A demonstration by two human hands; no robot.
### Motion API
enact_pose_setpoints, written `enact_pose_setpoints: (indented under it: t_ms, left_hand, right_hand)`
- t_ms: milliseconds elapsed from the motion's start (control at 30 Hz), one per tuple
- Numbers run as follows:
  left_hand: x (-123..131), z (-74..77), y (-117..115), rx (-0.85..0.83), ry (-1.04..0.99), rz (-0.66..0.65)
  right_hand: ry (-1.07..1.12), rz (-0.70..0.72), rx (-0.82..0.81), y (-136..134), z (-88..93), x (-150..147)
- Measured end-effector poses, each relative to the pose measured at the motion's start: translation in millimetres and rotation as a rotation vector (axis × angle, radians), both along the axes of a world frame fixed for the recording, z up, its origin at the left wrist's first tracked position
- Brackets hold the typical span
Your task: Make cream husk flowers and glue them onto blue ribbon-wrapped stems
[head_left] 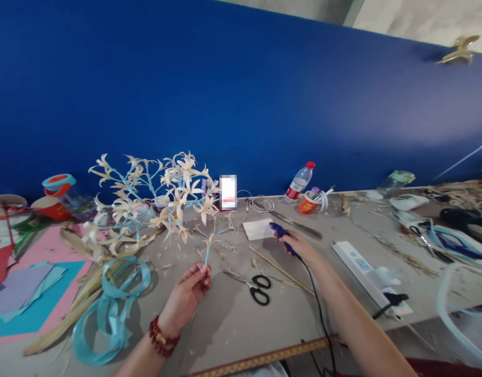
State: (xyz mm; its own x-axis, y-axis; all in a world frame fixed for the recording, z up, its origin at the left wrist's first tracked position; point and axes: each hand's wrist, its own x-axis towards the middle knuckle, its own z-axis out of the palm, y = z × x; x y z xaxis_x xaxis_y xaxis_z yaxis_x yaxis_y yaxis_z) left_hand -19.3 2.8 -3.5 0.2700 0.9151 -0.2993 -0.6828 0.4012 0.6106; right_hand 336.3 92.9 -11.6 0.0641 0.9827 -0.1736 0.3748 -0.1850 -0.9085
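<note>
Between the fingertips of my left hand (193, 283) is the light-blue wrapped stem of a small flower stalk (208, 248). Just behind it stand several branches of cream artificial flowers (178, 196) with the same blue stems. My right hand (298, 246) is wrapped around a dark-blue corded tool (282, 233), which looks like a hot glue gun. Its front end is over a white sheet of paper (258, 229), and a black cord trails from its rear. Black-handled scissors (253, 287) lie with blades parted on the table between my hands.
Blue ribbon (103, 324), dried husks (64, 327) and colored paper (48, 309) lie left. A bottle (299, 183), an orange cup (309, 203) and thin wires (299, 226) are behind my right hand. A power strip (362, 272) and thin stick (280, 268) lie on the table.
</note>
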Motion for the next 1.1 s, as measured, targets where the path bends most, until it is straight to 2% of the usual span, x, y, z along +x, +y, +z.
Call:
enact_pose_setpoints:
  t_ms: [200, 300, 367, 500, 600, 767, 1100]
  left_hand:
    - [0, -1.0, 0, 0.001, -0.015, -0.006]
    - [-1, -0.8, 0, -0.010, -0.024, -0.002]
    - [-1, 0.1, 0, -0.014, -0.036, -0.008]
    - [-1, 2.3, 0, -0.024, -0.090, -0.035]
    - [-2, 3.7, 0, -0.026, -0.112, -0.053]
    - [-3, 6.2, 0, -0.019, -0.112, -0.062]
    - [-2, 2.5, -1, 0.004, -0.115, -0.042]
  right_hand:
    - [0.356, -0.123, 0.081, -3, 15.3, 0]
    - [0.434, -0.158, 0.128, -17, 27.4, -11]
    - [0.443, -0.120, 0.130, -33, 35.3, -26]
    - [0.338, 0.209, 0.110, -72, 44.6, -70]
    - [0.291, 0.337, 0.102, -93, 41.8, -106]
    - [0.213, 0.417, 0.217, -102, 33.0, -139]
    - [-0.106, 0.428, 0.379, -100, 34.4, -143]
